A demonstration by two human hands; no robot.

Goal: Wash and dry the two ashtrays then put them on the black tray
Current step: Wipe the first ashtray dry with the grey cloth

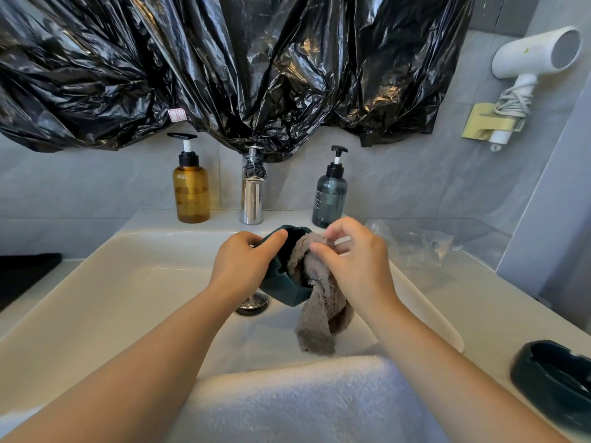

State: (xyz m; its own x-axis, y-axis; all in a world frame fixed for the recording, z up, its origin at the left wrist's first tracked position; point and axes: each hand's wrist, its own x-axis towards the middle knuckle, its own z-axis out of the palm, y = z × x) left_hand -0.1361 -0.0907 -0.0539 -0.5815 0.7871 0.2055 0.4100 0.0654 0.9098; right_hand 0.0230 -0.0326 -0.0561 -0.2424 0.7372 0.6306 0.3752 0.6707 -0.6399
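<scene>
Both hands work above the white sink (128, 282): the left hand (243, 260) grips a dark green ashtray (278, 282) by its rim, thumb over the top edge, holding it tilted on its side over the sink's drain (252, 303). The right hand (355, 260) pinches a grey fluffy cloth (319, 318) with curled fingertips, one end tucked into the ashtray's hollow and the rest hanging down into the sink. A second dark ashtray (553, 375) sits on the counter right of the sink, near the front edge. The black tray (22, 273) lies left of the sink, only partly in view. A white towel (303, 398) drapes over the sink's near rim. Behind the sink stand a chrome faucet (252, 199), an amber pump bottle (191, 193) and a blue-grey pump bottle (329, 196).
</scene>
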